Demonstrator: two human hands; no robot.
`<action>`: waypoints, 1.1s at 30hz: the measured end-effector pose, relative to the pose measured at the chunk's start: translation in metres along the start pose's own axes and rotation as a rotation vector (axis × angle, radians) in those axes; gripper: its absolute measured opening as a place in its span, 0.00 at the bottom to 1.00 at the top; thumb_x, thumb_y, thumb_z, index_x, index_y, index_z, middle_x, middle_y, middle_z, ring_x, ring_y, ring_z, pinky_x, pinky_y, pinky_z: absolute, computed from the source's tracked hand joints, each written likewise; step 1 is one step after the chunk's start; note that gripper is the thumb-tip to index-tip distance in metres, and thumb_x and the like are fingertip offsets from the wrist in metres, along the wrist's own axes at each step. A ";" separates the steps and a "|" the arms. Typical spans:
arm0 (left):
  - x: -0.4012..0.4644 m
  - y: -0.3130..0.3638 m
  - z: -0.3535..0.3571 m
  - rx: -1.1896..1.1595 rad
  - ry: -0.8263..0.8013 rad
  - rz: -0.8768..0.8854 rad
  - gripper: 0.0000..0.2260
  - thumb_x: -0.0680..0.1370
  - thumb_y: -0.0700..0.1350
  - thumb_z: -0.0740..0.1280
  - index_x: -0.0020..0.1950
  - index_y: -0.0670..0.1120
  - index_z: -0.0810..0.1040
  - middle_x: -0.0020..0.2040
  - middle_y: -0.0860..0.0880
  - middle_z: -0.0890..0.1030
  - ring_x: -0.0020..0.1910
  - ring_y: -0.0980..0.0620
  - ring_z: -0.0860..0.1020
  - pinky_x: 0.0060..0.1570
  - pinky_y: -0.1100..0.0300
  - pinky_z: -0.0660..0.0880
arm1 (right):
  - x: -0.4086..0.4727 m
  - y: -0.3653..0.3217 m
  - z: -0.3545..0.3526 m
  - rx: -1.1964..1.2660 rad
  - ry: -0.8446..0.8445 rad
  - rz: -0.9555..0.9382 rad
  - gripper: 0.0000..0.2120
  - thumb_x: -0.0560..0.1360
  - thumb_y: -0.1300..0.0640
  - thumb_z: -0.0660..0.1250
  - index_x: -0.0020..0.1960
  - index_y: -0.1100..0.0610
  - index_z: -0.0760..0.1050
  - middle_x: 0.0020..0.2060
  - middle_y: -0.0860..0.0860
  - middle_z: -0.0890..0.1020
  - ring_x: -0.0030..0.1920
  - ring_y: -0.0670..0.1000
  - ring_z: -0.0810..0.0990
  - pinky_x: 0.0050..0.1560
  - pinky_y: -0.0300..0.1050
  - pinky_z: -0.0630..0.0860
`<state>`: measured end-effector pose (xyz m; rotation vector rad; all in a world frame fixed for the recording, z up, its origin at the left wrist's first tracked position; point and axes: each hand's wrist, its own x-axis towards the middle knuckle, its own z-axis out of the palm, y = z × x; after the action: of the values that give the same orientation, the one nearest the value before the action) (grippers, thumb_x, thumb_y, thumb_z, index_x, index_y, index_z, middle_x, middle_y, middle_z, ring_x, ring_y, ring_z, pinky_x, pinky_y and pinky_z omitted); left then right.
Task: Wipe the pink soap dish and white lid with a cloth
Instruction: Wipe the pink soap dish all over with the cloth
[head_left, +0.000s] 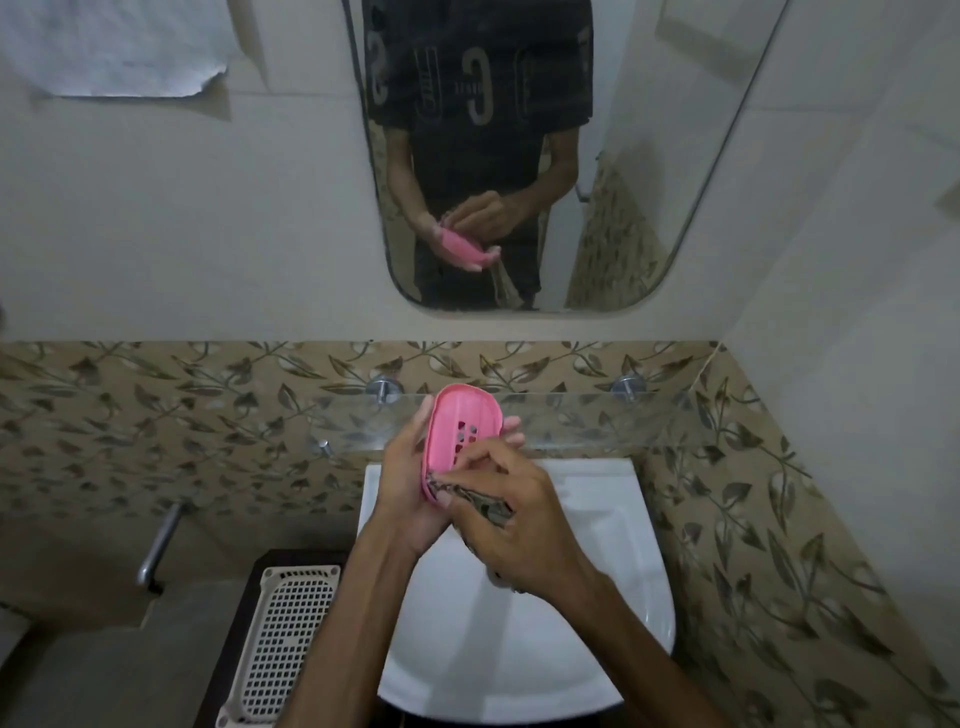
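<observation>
The pink soap dish (464, 422) is held upright above the white sink (613, 530), its slotted inside facing me. My left hand (410, 483) grips it from the left and behind, fingertips showing past its right edge. My right hand (511, 514) holds a dark patterned cloth (483, 505) and presses it against the lower part of the dish. Most of the cloth is hidden under my right hand. No white lid is in view.
A glass shelf (597, 421) on metal brackets runs just behind the dish. A mirror (519, 156) above reflects the person and the dish. A white perforated basket (283, 639) sits left of the sink, with a metal rail (158, 540) on the left wall.
</observation>
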<state>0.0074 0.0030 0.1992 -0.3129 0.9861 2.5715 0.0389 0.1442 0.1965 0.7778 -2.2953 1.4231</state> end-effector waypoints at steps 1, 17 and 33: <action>0.001 -0.003 0.000 0.011 0.021 0.020 0.35 0.81 0.65 0.63 0.70 0.33 0.77 0.70 0.32 0.77 0.66 0.37 0.78 0.67 0.45 0.76 | -0.001 0.003 -0.002 0.003 -0.001 0.013 0.12 0.75 0.61 0.74 0.58 0.56 0.86 0.50 0.49 0.82 0.52 0.45 0.81 0.51 0.41 0.81; 0.009 -0.035 0.018 0.041 0.134 0.218 0.22 0.81 0.57 0.64 0.59 0.40 0.86 0.54 0.38 0.86 0.53 0.43 0.86 0.51 0.53 0.85 | 0.036 -0.009 0.012 0.088 0.404 0.433 0.08 0.74 0.62 0.76 0.52 0.53 0.87 0.46 0.46 0.87 0.46 0.39 0.84 0.49 0.30 0.79; 0.015 -0.040 0.018 0.324 0.044 0.436 0.19 0.86 0.50 0.56 0.77 0.52 0.70 0.72 0.49 0.79 0.71 0.49 0.76 0.69 0.55 0.75 | 0.036 -0.005 0.020 0.682 0.509 0.771 0.05 0.78 0.55 0.73 0.51 0.53 0.87 0.44 0.50 0.90 0.46 0.51 0.89 0.46 0.43 0.85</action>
<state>0.0087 0.0466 0.1830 -0.0690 1.6138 2.7157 0.0140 0.1146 0.2106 -0.3981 -1.7385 2.4337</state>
